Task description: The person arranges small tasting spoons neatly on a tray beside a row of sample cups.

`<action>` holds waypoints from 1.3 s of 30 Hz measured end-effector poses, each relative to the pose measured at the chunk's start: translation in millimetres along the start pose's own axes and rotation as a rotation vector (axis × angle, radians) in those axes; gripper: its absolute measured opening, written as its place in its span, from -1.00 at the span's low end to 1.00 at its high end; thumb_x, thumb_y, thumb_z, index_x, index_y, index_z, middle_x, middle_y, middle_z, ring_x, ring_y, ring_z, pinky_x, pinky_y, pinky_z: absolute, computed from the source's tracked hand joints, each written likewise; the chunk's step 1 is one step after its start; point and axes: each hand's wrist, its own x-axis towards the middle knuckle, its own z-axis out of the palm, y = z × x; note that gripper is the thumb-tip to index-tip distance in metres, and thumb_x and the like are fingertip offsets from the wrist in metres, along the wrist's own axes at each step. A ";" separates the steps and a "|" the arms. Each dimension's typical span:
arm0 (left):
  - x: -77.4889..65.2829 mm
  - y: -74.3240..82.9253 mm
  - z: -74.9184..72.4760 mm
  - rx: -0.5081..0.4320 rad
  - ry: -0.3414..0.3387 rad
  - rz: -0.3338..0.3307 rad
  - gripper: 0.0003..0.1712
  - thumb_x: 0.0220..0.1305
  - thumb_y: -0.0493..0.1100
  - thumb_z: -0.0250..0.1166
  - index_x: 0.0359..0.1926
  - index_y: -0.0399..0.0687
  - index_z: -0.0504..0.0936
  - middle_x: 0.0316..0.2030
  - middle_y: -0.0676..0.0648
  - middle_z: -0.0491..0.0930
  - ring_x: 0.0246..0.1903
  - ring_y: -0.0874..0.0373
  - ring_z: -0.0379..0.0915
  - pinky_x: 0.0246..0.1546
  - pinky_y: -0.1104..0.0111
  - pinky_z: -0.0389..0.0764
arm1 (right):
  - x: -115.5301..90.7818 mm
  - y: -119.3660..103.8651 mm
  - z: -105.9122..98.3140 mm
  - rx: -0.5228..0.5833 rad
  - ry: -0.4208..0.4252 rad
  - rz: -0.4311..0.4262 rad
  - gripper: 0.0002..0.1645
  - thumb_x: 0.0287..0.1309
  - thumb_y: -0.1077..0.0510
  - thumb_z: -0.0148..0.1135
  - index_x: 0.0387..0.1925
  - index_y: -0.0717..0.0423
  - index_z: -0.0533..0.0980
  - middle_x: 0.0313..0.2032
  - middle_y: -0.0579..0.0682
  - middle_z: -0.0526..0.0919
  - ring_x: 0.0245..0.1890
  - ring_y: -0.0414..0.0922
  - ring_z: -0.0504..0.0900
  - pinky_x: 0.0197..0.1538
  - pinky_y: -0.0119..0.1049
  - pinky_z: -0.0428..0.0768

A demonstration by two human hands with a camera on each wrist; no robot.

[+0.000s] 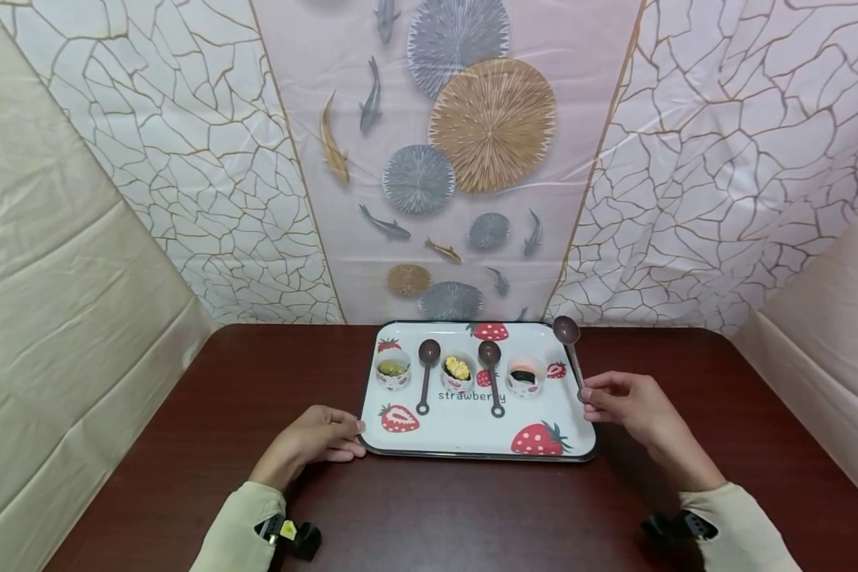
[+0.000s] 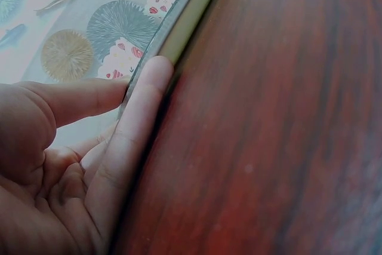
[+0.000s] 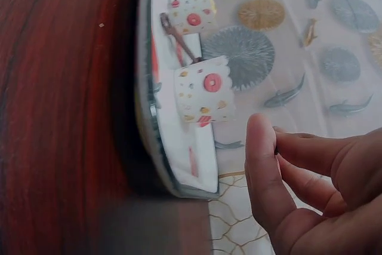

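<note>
A white strawberry-print tray (image 1: 465,438) with a dark rim lies on the table. My left hand (image 1: 313,437) holds its left edge, thumb at the rim and a finger along the outer side (image 2: 128,123). At the tray's right side, my right hand (image 1: 639,409) pinches the handle end of a brown spoon (image 1: 566,330), bowl pointing up and away. In the right wrist view the fingers almost wholly hide this spoon. Two more brown spoons (image 1: 426,373) (image 1: 492,373) lie on the tray between three small patterned cups (image 1: 393,383) (image 1: 459,386) (image 1: 524,389).
The left cup holds greenish food, the middle one yellow crumbly food (image 1: 457,367), the right one something dark (image 1: 523,375). The dark reddish wooden table (image 1: 429,516) meets a patterned cloth (image 1: 443,238) at the back. Pale padded panels (image 1: 64,318) flank both sides.
</note>
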 end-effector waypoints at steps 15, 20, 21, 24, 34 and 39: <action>0.3 -0.9 -0.1 -0.002 0.008 -0.001 -0.59 0.52 -0.22 0.28 0.16 -0.52 0.57 -0.36 -0.14 0.76 -0.38 0.18 0.77 -0.31 0.41 0.78 | 8.3 10.7 7.6 -0.031 0.000 0.073 -0.65 0.45 0.38 0.24 0.11 0.63 0.50 -0.26 0.10 0.75 -0.39 -0.20 0.80 -0.21 -0.25 0.81; 0.1 -0.6 -0.6 -0.007 -0.008 0.012 -0.61 0.53 -0.24 0.25 0.16 -0.53 0.58 -0.35 -0.13 0.75 -0.38 0.19 0.76 -0.31 0.42 0.78 | 12.0 12.5 11.8 -0.046 0.012 0.092 -0.66 0.44 0.39 0.25 0.09 0.63 0.52 -0.25 0.12 0.73 -0.40 -0.23 0.78 -0.23 -0.29 0.81; 0.0 -0.7 -0.6 -0.009 -0.012 0.015 -0.61 0.53 -0.24 0.24 0.16 -0.53 0.58 -0.34 -0.13 0.74 -0.38 0.19 0.76 -0.31 0.42 0.78 | 12.8 12.8 12.6 -0.054 0.015 0.096 -0.67 0.44 0.38 0.25 0.09 0.62 0.52 -0.24 0.13 0.73 -0.40 -0.23 0.78 -0.24 -0.29 0.80; -0.6 -1.4 -0.1 -0.010 -0.019 0.018 -0.61 0.53 -0.24 0.24 0.16 -0.53 0.58 -0.35 -0.12 0.74 -0.38 0.19 0.76 -0.31 0.43 0.78 | 14.7 13.5 15.0 -0.079 0.022 0.108 -0.66 0.44 0.35 0.28 0.08 0.60 0.54 -0.22 0.19 0.73 -0.41 -0.22 0.77 -0.25 -0.30 0.80; -2.0 0.7 0.3 -0.012 -0.011 0.007 -0.61 0.53 -0.25 0.23 0.16 -0.54 0.58 -0.37 -0.13 0.74 -0.39 0.19 0.76 -0.32 0.43 0.78 | 16.4 14.0 21.2 -0.109 0.014 0.094 -0.72 0.43 0.35 0.27 0.00 0.58 0.58 -0.27 0.14 0.75 -0.44 -0.22 0.78 -0.31 -0.34 0.78; -2.2 0.9 -0.1 -0.005 -0.013 0.009 -0.61 0.53 -0.24 0.23 0.16 -0.53 0.58 -0.35 -0.14 0.74 -0.38 0.19 0.76 -0.31 0.43 0.78 | 16.5 11.8 24.9 -0.138 0.021 0.081 -0.75 0.44 0.36 0.24 -0.03 0.57 0.60 -0.33 0.09 0.76 -0.45 -0.21 0.79 -0.33 -0.36 0.77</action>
